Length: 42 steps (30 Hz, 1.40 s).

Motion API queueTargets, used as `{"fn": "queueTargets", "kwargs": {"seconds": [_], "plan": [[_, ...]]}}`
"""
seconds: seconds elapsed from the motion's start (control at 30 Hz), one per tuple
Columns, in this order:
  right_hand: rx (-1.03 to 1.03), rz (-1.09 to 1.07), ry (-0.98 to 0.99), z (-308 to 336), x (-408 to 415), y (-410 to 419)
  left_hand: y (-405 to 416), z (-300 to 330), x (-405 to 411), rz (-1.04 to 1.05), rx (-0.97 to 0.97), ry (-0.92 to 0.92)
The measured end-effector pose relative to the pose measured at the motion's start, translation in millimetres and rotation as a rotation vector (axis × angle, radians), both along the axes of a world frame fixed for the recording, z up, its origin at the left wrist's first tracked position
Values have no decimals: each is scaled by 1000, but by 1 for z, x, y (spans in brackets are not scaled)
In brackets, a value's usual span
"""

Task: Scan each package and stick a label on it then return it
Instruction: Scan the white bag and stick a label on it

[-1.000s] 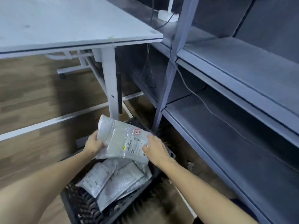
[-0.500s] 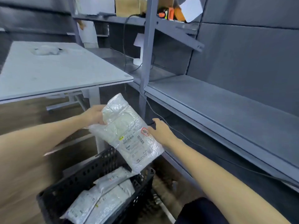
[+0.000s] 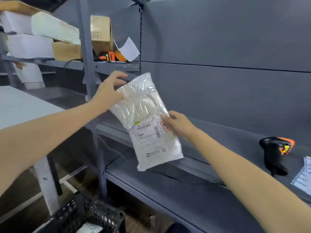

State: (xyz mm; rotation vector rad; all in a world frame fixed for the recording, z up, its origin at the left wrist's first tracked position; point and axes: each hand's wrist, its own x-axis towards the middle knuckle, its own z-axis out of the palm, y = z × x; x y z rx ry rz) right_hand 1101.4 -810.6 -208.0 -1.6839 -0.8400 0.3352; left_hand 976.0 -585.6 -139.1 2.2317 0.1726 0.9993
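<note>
A clear plastic package (image 3: 148, 121) with a white shipping label and barcodes hangs in the air in front of the grey shelving. My left hand (image 3: 107, 93) pinches its upper left corner, some fingers spread loose. My right hand (image 3: 178, 123) grips its right edge beside a red sticker. A black and orange barcode scanner (image 3: 276, 152) lies on the grey shelf (image 3: 218, 142) to the right. A sheet of labels (image 3: 303, 175) shows at the right edge. The black crate (image 3: 84, 216) with more packages sits at the bottom left.
A white table (image 3: 21, 105) stands at left. The upper shelf holds cardboard boxes (image 3: 101, 32), white parcels (image 3: 30, 44) and an orange tool (image 3: 111, 57). A thin cable (image 3: 185, 179) runs along the lower shelf. A grey upright post (image 3: 89, 68) stands behind my left hand.
Both hands lifted the package up out of the crate to shelf height. The view rose, and the scanner and labels on the right came into sight.
</note>
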Motion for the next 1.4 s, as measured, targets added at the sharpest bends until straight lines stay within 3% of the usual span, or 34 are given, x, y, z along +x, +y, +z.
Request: {"fn": "queueTargets", "kwargs": {"seconds": [0.07,0.17,0.23,0.3,0.47,0.6,0.77,0.87,0.93,1.07,1.23,1.4], "plan": [[76,-63,53,11,14,-19,-20,7,21,63,59,-226],[161,-169,86,25,33,-49,-50,7,53,24,-230,-349],[202,-236,110,30,44,-68,-75,-3,74,-62,-508,-273],[234,-309,132,30,52,-87,-103,-22,93,-122,-631,-148],[360,-471,185,28,63,-130,-170,-66,128,-318,-720,65],[382,-575,181,29,65,-155,-210,-82,141,-433,-707,57],[183,-685,82,25,69,-183,-237,-94,147,-418,-763,-41],[-200,-998,-89,12,82,-204,-245,-99,149,-410,-779,-43],[-441,-1231,-103,-6,89,-217,-247,-102,150,-397,-793,-61],[-695,-1316,-66,-46,90,-227,-251,-108,151,-397,-835,-68],[-687,-1285,19,-63,95,-224,-254,-113,149,-414,-859,-72],[-352,-1276,223,-31,89,-219,-254,-117,154,-402,-854,-103]]}}
